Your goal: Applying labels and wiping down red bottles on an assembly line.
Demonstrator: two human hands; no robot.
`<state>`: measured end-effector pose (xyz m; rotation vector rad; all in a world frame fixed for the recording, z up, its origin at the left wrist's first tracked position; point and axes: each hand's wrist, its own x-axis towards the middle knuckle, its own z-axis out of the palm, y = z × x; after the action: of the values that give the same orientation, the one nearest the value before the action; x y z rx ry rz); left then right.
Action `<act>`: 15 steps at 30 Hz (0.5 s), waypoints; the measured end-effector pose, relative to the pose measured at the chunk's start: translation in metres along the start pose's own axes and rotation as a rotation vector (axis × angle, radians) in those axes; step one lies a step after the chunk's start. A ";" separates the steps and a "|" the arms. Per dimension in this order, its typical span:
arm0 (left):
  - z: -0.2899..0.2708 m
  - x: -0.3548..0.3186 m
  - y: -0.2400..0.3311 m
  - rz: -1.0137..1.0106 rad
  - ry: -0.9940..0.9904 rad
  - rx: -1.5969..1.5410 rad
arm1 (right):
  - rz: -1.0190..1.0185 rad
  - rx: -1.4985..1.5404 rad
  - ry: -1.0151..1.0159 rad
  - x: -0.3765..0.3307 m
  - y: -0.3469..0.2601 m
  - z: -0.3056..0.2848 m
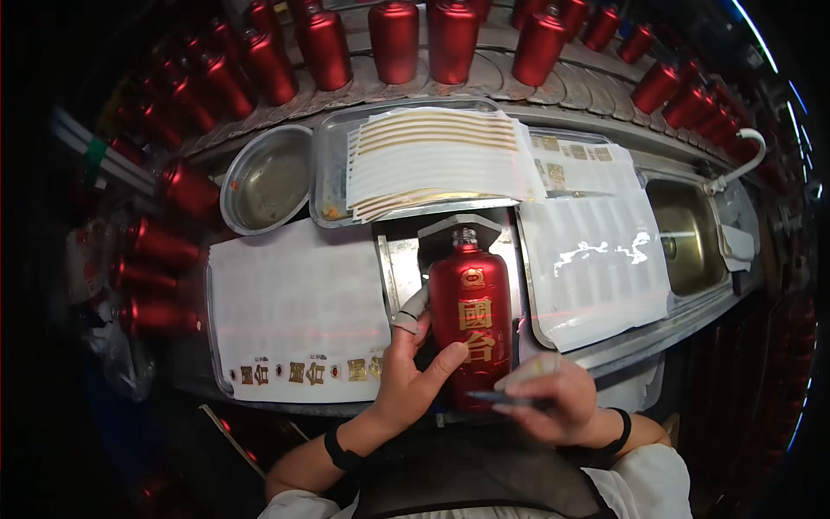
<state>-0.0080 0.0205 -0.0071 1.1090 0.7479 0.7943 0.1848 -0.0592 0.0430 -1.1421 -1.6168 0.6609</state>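
A red metallic bottle [467,324] with gold characters and a gold emblem lies in front of me, its neck pointing away. My left hand [409,376] grips its left side, thumb across the front, with a pale cover on a fingertip. Over the bottle's lower right, my right hand [558,400] is closed around a slim dark pointed tool [497,397]; blur hides whether it is tweezers. Pale covers show on fingers of this hand too. To the left lies a white decal sheet [298,303] with a row of gold characters along its near edge.
A metal tray [331,186] bears stacked white sheets [441,160]. Beside it stands a round metal bowl [268,186] of liquid. Another white sheet [596,268] lies at right, near a sink [687,259] with a white tap [752,147]. Several red bottles [393,43] line a segmented conveyor [484,73] behind.
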 end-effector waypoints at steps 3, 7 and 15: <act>0.000 0.002 0.007 -0.004 0.004 0.051 | 0.557 0.204 0.425 0.007 0.033 0.004; -0.002 0.000 0.000 0.238 0.094 0.352 | 0.403 0.286 0.430 -0.005 0.039 -0.002; -0.015 0.017 0.017 0.560 -0.165 1.250 | 0.566 0.274 0.418 0.004 0.054 -0.013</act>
<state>-0.0147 0.0463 0.0033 2.5548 0.7949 0.6389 0.2156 -0.0351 0.0039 -1.4262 -0.8187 0.8990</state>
